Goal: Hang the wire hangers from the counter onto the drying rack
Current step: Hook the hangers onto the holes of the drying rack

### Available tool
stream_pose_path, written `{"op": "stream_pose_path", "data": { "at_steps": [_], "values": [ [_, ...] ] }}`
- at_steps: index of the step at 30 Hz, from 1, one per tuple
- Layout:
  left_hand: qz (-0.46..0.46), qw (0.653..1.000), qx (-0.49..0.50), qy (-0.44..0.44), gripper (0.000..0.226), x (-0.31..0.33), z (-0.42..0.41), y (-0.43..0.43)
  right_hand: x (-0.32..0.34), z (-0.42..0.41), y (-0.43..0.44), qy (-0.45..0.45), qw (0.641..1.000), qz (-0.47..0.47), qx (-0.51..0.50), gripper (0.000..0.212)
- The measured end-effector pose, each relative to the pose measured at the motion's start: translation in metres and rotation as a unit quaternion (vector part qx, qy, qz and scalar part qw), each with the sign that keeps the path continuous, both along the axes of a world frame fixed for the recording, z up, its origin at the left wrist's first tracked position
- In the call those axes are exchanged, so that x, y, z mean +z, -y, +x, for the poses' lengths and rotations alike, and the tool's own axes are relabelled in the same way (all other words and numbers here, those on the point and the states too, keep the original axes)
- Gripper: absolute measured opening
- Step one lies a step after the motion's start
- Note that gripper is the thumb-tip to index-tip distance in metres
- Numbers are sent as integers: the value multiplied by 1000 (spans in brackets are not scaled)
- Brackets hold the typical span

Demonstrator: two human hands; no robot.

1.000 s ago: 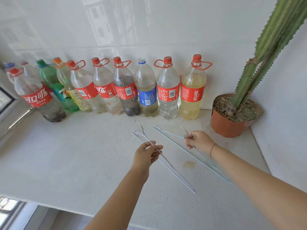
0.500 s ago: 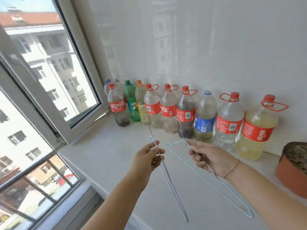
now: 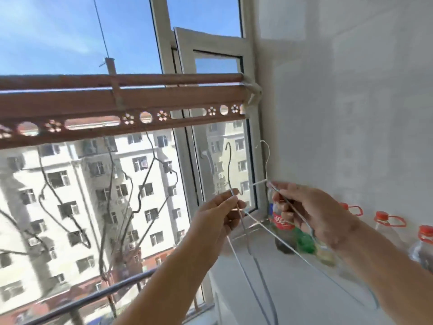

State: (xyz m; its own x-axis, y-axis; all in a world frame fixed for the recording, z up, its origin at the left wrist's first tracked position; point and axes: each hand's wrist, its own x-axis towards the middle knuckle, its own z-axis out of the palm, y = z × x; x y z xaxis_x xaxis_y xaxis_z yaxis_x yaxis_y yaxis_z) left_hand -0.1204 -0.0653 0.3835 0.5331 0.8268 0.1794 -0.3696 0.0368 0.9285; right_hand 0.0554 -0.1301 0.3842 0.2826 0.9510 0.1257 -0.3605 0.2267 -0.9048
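Both hands hold wire. The left hand [image 3: 220, 214] pinches one wire hanger [image 3: 230, 160] just under its hook, and the right hand [image 3: 311, 214] grips a second hanger [image 3: 267, 165] at the neck. Both are held in the air below the drying rack [image 3: 117, 99], hooks upward and apart from it. This brown rack runs across the open window [image 3: 210, 50], and some dark hangers [image 3: 145, 184], perhaps four in the blur, hang from it. Under the hands lies the white counter [image 3: 293, 289], with bottles [image 3: 283, 226] along the wall.
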Motion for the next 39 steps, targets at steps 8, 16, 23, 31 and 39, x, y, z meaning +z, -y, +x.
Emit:
{"op": "stream_pose_path", "data": {
  "at_steps": [8, 16, 23, 31, 39],
  "values": [
    [28, 995, 93, 34, 18, 54, -8, -37, 66, -31, -71, 44, 999, 26, -1, 27],
    [26, 993, 103, 48, 17, 61, 3, -54, 75, -18, -113, 13, 998, 62, -18, 27],
    [29, 992, 113, 51, 17, 65, 4, -67, 78, -7, -129, 59, 997, 52, -29, 32],
    [37, 990, 127, 48, 24, 67, 4, -80, 75, -10, -142, 81, 997, 7, -9, 35],
    [34, 987, 146, 50, 25, 72, 6, -94, 72, -9, -148, 91, 996, 5, -12, 34]
  ]
}}
